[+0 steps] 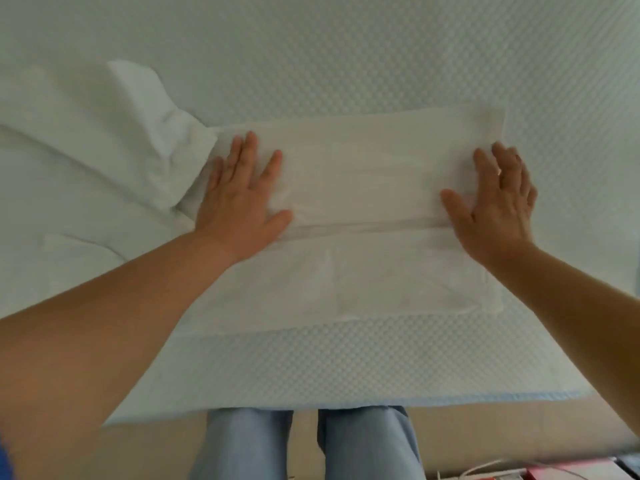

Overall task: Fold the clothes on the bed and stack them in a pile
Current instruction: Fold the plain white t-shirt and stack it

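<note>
garment (363, 188) folded on bed (346, 362) | left hand (239, 206), right hand (498, 209) flat on it

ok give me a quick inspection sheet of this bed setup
surface: bed with white dimpled cover, pale blue front edge
job's things: folded white garment lying flat; unfolded white clothes heaped at left
clutter: pink and white boxes on the floor
grippers: left hand and right hand pressing flat on the garment's ends
cables: white cable by the boxes
surroundings: person's jeans, beige floor
</note>
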